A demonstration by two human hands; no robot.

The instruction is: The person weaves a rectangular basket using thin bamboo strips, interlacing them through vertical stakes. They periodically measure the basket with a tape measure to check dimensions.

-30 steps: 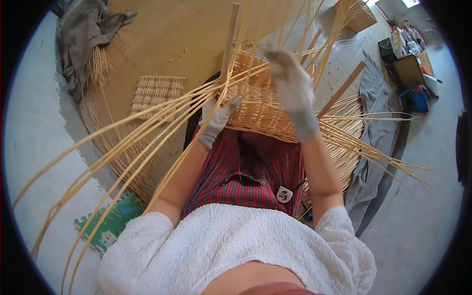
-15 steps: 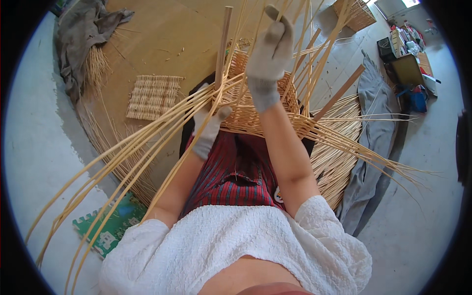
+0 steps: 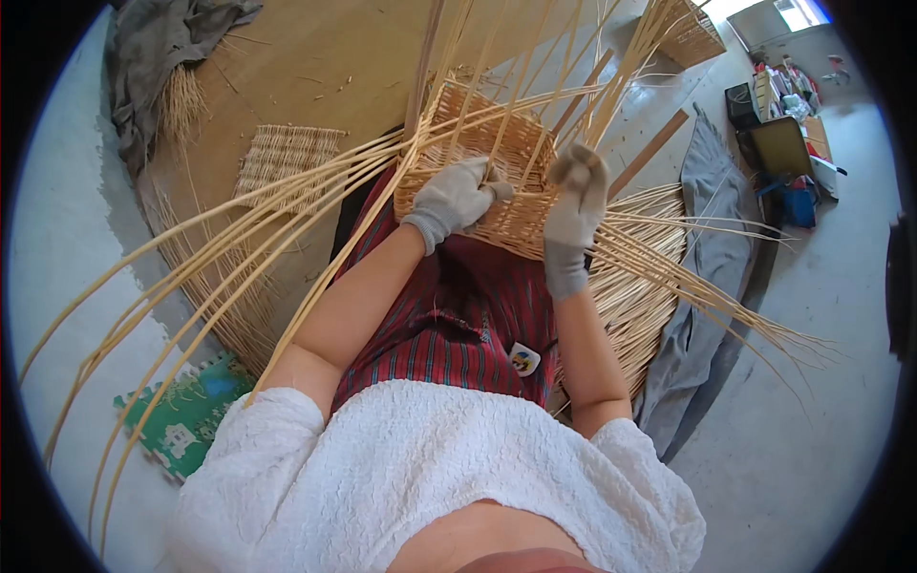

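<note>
Left fingers (image 3: 499, 189) at near basket wall (image 3: 516, 232)

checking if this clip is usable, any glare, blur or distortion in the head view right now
Head view: fisheye distortion, with black corners around the rounded picture; head view: the bright patch at upper right is washed out; head view: the woven basket reads clearly, while the right hand looks slightly soft.

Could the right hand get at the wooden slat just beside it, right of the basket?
Probably yes: the slat rises close to the right hand, and nothing seems to lie between them, though depth is hard to judge.
</note>
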